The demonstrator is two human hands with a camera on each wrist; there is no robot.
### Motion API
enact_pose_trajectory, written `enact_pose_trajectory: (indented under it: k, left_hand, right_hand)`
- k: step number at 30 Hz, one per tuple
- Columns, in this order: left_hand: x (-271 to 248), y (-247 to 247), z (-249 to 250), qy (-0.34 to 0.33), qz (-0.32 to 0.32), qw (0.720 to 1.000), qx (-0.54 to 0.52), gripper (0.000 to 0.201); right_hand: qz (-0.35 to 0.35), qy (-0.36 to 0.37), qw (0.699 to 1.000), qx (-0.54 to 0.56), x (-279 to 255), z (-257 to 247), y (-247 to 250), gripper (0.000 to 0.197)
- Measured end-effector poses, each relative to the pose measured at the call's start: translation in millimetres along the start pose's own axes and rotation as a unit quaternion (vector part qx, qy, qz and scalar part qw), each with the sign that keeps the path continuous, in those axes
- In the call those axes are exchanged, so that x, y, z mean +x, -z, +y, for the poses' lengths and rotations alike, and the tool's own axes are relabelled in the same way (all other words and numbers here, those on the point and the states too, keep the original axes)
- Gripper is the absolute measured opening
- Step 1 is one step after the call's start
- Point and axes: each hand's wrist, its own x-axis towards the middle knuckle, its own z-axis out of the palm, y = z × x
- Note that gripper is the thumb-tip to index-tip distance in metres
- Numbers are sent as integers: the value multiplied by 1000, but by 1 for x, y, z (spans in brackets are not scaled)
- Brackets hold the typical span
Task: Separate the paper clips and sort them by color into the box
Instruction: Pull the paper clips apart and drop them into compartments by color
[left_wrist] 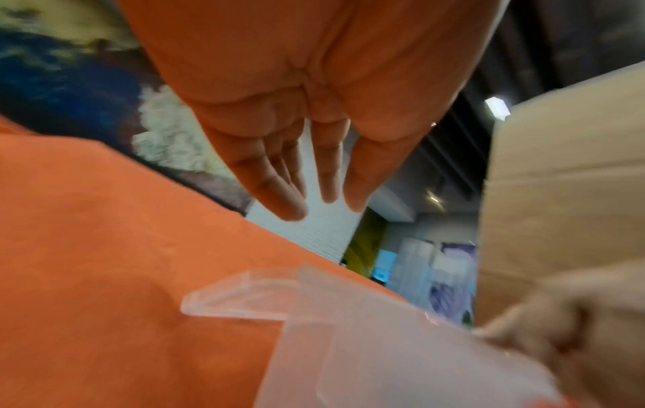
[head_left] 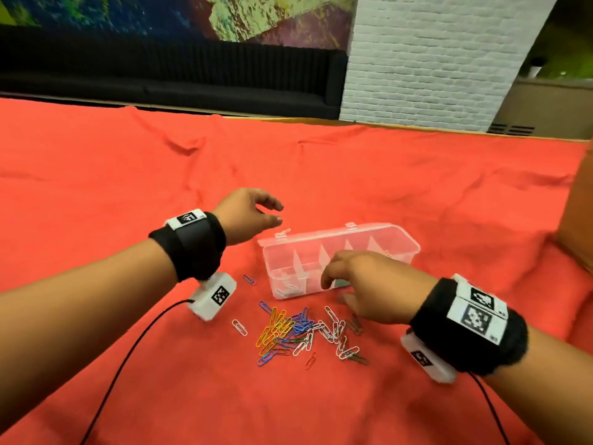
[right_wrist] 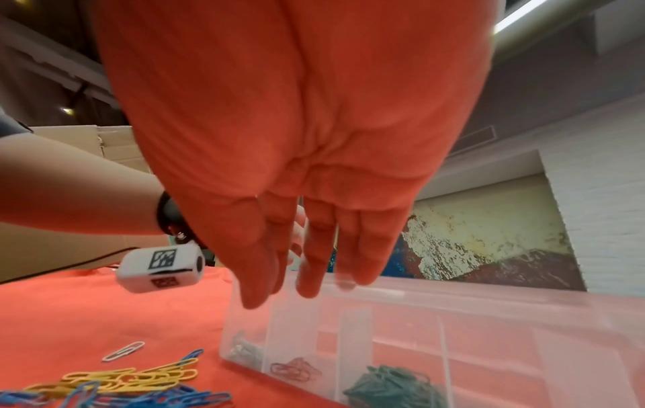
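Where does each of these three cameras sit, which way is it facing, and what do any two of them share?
Head: worn on the head, looks down at the red cloth, clip pile, clear box; both forearms show.
Left wrist: under the left hand, looks along open fingers over the box's corner.
Right wrist: under the right hand, looks into the box's compartments.
All three share the box.

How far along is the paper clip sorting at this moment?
Partly done. The clear box already holds silver clips, red clips and green clips in separate compartments. Nothing is in hand: the right hand hovers open over the box and the left hand is open beside it. Left: the mixed pile of yellow, blue, silver, green and red clips on the red cloth.
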Motion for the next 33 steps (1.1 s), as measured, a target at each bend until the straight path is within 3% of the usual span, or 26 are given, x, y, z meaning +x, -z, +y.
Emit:
enact_pose_trajectory:
  k: [3, 6, 13, 16, 18, 20, 23, 26, 30, 33]
  left_hand:
    - [-19, -11, 4, -102, 18, 989, 107, 13]
    - [-31, -16, 6, -153, 38, 973, 168, 11]
    - [-34, -12, -8, -89, -83, 942, 314, 32]
    - [-32, -7, -11, -100, -90, 940, 313, 24]
    - [-27, -2, -9, -87, -104, 946, 294, 18]
    - [-14, 6, -4, -65, -101, 962, 243, 18]
    - [27, 17, 4, -73, -82, 962, 250, 19]
    - [77, 15, 9, -101, -127, 914, 373, 25]
    - [132, -4, 4, -164, -229, 801, 528, 56]
    - [152, -26, 4, -226, -256, 753, 562, 50]
  right_hand:
    - [9, 1, 1000, 27, 0, 4, -3, 43]
    - [27, 1, 999, 37, 12, 5, -5, 45]
    - [20, -11, 996, 84, 40, 3, -6, 39]
    - [104, -5, 987, 123, 38, 14, 5, 29]
    - [153, -19, 985, 80, 35, 32, 15, 27]
    - [120, -69, 990, 9, 31, 54, 21, 41]
    - [-28, -138, 989, -33, 22, 75, 15, 67]
    - [-99, -122, 987, -27, 14, 76, -1, 71]
    - [-79, -119, 989, -42, 10, 75, -10, 71]
    - [-80, -118, 989, -36, 11, 76, -10, 76]
